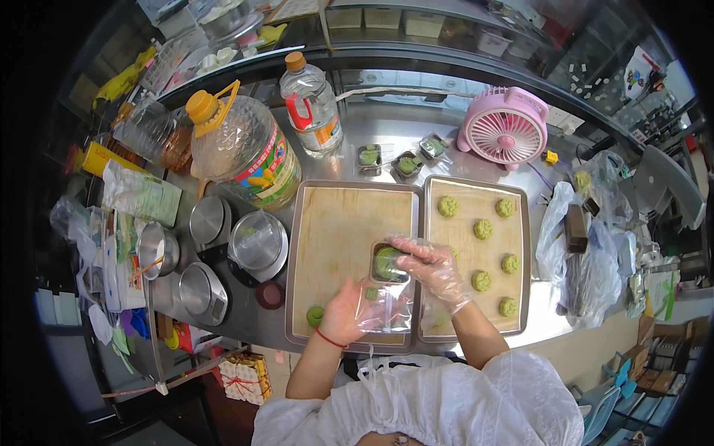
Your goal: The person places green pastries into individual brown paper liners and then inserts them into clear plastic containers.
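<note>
My bare left hand, with a red cord at the wrist, grips a clear plastic bag bearing a small green label. A green pastry sits in a small dark plastic tray at the bag's upper end; whether the tray is partly inside the bag is hard to tell. My right hand, in a clear disposable glove, has its fingers on the pastry and tray's right side. Beneath both hands are a paper-lined baking tray with another green pastry and a second baking tray holding several patterned green pastries.
Behind the trays stand a large oil bottle, a smaller bottle, several packed pastries and a pink fan. Kitchen scales, a brown paper cup and a metal bowl are leftward. Plastic bags lie right.
</note>
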`<control>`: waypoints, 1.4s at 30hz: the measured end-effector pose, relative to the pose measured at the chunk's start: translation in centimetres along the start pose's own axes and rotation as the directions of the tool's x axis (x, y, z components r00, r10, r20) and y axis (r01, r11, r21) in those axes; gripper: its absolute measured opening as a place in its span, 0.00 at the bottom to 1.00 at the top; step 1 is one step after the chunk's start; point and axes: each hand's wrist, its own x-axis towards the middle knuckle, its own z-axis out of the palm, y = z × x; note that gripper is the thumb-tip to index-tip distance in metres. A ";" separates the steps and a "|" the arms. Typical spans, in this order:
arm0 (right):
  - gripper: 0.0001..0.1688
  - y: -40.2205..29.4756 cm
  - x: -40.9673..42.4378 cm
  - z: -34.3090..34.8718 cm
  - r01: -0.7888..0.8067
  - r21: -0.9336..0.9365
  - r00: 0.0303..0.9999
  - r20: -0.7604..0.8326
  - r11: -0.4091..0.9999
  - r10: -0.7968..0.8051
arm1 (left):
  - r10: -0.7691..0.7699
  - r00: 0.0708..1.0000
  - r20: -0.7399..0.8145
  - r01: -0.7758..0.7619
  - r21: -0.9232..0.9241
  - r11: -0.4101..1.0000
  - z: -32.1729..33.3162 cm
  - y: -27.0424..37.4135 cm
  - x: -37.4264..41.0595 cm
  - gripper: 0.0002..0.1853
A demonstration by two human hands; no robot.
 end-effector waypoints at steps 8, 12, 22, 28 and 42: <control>0.18 -1.3 0.6 0.4 -0.061 -0.370 0.995 0.046 0.927 0.084 | 0.015 0.995 -0.103 -0.015 0.005 1.000 -0.1 -0.7 2.1 0.26; 0.18 -5.1 2.2 0.1 0.285 -0.751 0.900 0.424 0.596 0.104 | -0.034 0.993 0.112 0.038 -0.036 0.999 -1.4 -0.5 1.9 0.27; 0.15 -3.7 7.5 2.3 0.338 -0.650 0.710 0.651 0.681 0.269 | 0.272 0.947 -0.172 -0.224 0.254 0.941 -1.5 3.3 2.4 0.26; 0.21 -0.5 16.4 -1.9 -0.174 -0.817 0.985 -0.142 0.550 0.101 | 0.941 0.265 -0.209 -0.196 0.944 0.265 -4.1 14.2 -5.1 0.16; 0.32 9.0 7.9 9.0 0.312 -0.859 0.944 0.330 0.406 -0.026 | 0.780 0.256 -0.572 0.102 0.818 0.566 -11.3 12.9 -16.4 0.07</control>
